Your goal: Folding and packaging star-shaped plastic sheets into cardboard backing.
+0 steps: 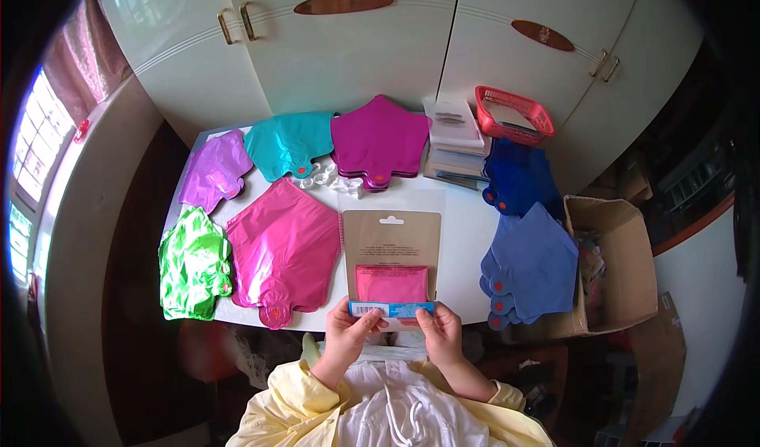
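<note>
Both hands hold a clear plastic package with a brown backing card [396, 237], upright near the table's front edge. Inside it, a folded pink foil piece [392, 285] lies against the card, above a blue and white label strip [412, 310]. My left hand [354, 335] pinches the lower left corner, thumb on the label. At the lower right corner my right hand [443, 335] grips likewise. Beside the package on the left lies a large pink foil balloon [286, 245], flat, with a round red-marked tab.
More flat balloons are spread around: green [192, 261], lilac [215, 168], teal [291, 142], magenta [381, 138], dark blue [522, 176], pale blue [534, 261]. Stacked packages [457, 134] and a red basket [514, 116] stand at the back. An open cardboard box [625, 277] is at right.
</note>
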{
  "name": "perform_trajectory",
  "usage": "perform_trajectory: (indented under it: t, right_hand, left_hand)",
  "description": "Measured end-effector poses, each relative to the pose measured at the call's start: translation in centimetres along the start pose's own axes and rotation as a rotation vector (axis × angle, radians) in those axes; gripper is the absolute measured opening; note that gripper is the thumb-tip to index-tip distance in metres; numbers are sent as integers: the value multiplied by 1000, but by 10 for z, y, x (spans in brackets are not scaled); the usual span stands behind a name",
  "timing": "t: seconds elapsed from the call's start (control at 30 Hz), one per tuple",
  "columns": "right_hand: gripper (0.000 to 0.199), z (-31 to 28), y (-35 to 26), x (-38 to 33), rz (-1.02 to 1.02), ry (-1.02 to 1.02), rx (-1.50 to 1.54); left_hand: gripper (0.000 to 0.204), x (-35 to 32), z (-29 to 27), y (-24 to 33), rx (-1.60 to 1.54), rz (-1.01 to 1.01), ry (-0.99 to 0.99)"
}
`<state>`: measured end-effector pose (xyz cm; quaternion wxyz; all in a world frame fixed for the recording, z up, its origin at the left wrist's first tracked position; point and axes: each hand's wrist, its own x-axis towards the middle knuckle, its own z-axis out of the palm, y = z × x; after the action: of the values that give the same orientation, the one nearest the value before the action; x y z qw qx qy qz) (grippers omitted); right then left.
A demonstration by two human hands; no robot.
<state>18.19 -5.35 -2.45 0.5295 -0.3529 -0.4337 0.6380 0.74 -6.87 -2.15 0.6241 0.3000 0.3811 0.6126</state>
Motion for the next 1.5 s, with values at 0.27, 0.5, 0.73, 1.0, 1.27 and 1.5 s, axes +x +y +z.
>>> perform_trajectory:
  t: [0.27, 0.5, 0.73, 1.0, 1.27, 1.5]
  right_hand:
    - [14, 1, -11, 13, 159, -42, 105]
    - [19, 0, -12, 16, 272, -3, 275]
    - [23, -1, -13, 15, 249, -16, 310]
    - [22, -4, -11, 13, 175, -102, 253]
    - [25, 1, -11, 12, 100, -53, 121]
    - [21, 4, -15, 11, 15, -25, -75]
  left_hand:
    - [21, -3, 8, 2, 29, 68, 35]
    - [21, -5, 11, -1, 69, 94, 58]
    - [20, -6, 9, 2, 56, 97, 40]
    - [24, -7, 8, 6, -34, 79, 61]
    - [19, -6, 10, 6, 78, 120, 49]
    - [10, -7, 9, 5, 78, 56, 92]
